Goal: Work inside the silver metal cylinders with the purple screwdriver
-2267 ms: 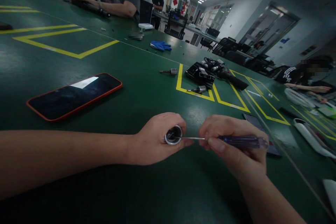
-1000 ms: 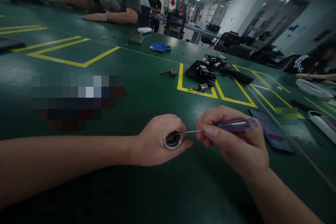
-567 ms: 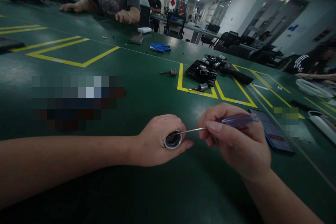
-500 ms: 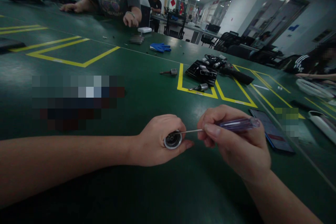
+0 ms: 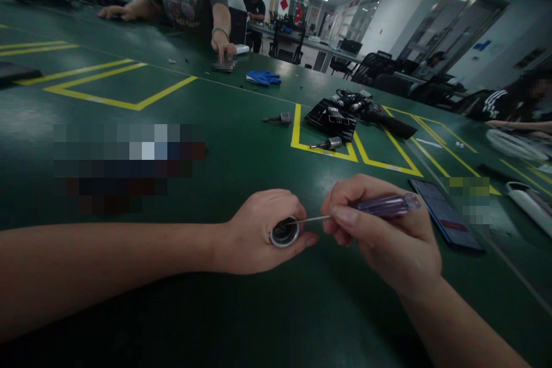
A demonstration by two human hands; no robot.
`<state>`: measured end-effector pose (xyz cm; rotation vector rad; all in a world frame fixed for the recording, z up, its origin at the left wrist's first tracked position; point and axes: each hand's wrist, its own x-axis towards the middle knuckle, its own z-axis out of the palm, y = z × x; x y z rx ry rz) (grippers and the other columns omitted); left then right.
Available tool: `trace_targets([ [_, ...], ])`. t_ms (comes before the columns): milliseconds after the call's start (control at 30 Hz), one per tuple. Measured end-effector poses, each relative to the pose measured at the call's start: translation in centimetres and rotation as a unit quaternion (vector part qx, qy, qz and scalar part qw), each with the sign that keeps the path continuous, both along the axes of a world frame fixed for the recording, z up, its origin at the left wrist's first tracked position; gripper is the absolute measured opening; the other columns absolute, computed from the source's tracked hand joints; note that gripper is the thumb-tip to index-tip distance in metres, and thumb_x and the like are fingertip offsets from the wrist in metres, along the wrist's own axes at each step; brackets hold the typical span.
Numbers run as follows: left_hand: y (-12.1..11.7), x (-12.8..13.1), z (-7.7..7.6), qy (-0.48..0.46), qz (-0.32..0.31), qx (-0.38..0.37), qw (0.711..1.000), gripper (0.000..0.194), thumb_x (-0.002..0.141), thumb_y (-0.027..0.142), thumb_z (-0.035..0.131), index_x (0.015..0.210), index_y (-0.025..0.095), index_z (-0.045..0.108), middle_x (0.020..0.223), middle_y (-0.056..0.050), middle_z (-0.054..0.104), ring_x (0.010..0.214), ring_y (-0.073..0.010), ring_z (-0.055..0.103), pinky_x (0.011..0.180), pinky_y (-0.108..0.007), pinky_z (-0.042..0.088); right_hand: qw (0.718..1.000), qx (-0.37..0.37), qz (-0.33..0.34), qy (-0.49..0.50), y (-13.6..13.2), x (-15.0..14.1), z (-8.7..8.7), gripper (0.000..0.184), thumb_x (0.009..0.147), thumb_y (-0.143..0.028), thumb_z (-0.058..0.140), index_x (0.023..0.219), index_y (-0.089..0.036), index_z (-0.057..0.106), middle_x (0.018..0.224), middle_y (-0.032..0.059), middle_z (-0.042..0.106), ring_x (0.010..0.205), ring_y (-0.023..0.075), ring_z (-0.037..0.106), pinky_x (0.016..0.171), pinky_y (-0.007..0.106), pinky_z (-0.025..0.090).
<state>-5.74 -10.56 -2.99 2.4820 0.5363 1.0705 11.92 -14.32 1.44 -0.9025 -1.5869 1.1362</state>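
Observation:
My left hand (image 5: 263, 233) is wrapped round a hollow metal cylinder (image 5: 285, 243), whose round silver rim and dark inside face up toward me. Most of the cylinder's body is hidden by the fingers and palm. In my right hand (image 5: 379, 230) is a screwdriver with a clear purple handle (image 5: 383, 206), gripped between thumb and fingers. Its thin shaft (image 5: 310, 219) points left, and the tip reaches into the cylinder's opening. What the tip touches inside is too dark to make out.
Two metal parts with thin shafts (image 5: 283, 118) (image 5: 332, 143) lie ahead, near a black bag (image 5: 330, 118). A phone (image 5: 446, 214) lies by my right hand. Farther off are a blue glove (image 5: 263, 77) and a co-worker's hand (image 5: 221, 43). A blurred-out patch covers something at left.
My right hand has shifted slightly left, and the screwdriver tip sits a little deeper over the opening. The co-worker's hand across the table has reached down to a small blurred item.

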Motion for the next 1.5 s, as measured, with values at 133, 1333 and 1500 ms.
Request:
trace_targets([
  [133, 0.0, -0.1, 0.0, 0.0, -0.008, 0.0, 1.0, 0.018, 0.08, 0.022, 0.061, 0.07, 0.015, 0.048, 0.061, 0.003, 0.052, 0.055, -0.0091, 0.048, 0.054, -0.021, 0.038, 1.0, -0.005, 0.004, 0.017, 0.0, 0.1, 0.3, 0.01, 0.08, -0.023, 0.061, 0.071, -0.019, 0.061, 0.057, -0.0029, 0.055, 0.047, 0.0096, 0.047, 0.041, 0.021, 0.033],
  [1333, 0.0, -0.6, -0.3, -0.02, 0.019, -0.028, 0.999, 0.02, 0.078, 0.025, 0.064, 0.07, 0.014, 0.05, 0.062, 0.003, 0.053, 0.055, -0.0088, 0.049, 0.053, -0.02, 0.038, 0.961, 0.185, 0.043, -0.2, -0.8, 1.0, 2.1, 0.009, 0.08, -0.014, 0.055, 0.081, -0.022, 0.058, 0.071, 0.0014, 0.059, 0.066, 0.0171, 0.059, 0.057, 0.033, 0.042],
  [1500, 0.0, -0.8, -0.4, -0.014, 0.022, -0.026, 0.999, 0.021, 0.077, 0.024, 0.066, 0.068, 0.014, 0.05, 0.062, 0.003, 0.052, 0.055, -0.0084, 0.048, 0.052, -0.02, 0.038, 0.973, 0.176, 0.005, -0.15, -1.3, 1.0, 2.0, 0.005, 0.081, -0.018, 0.057, 0.078, -0.022, 0.058, 0.067, 0.0004, 0.056, 0.066, 0.0164, 0.057, 0.057, 0.032, 0.041],
])
